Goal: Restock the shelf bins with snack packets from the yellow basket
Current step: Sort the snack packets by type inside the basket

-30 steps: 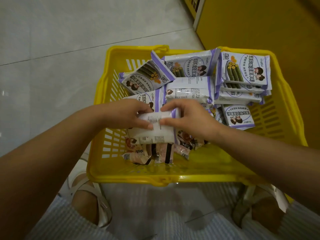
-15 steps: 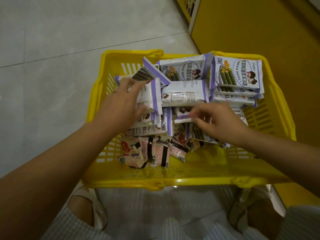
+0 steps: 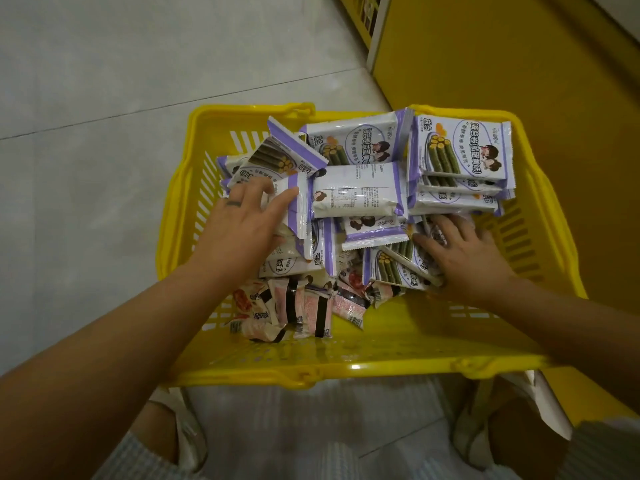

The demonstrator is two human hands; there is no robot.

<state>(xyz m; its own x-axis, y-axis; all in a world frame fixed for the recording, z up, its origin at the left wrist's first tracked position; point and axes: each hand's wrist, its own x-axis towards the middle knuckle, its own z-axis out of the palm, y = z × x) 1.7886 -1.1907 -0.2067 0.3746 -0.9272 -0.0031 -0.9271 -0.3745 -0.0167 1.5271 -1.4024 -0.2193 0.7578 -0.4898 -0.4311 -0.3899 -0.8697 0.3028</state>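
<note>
Yellow basket [image 3: 346,367]: two hands [image 3: 239,226] on purple-white packets [image 3: 356,188].

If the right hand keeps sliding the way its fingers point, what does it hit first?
The right hand points up-left, fingertips already at the stacked white-and-purple seaweed-roll snack packets along the yellow plastic basket's far right side; it probably meets that stack first, though depth is unclear.

The white-and-purple snack packets [image 3: 460,152] in the yellow basket [image 3: 346,368] carry Chinese characters. On the top right packet, large dark characters run down the front and appear to read 海苔卷(咸蛋黄味), with smaller lines beside them too small to read. A packet lying back-up [image 3: 358,190] shows a printed table and fine text, illegible. The small pink packets [image 3: 311,311] bear barcodes and characters too blurred to read.
</note>
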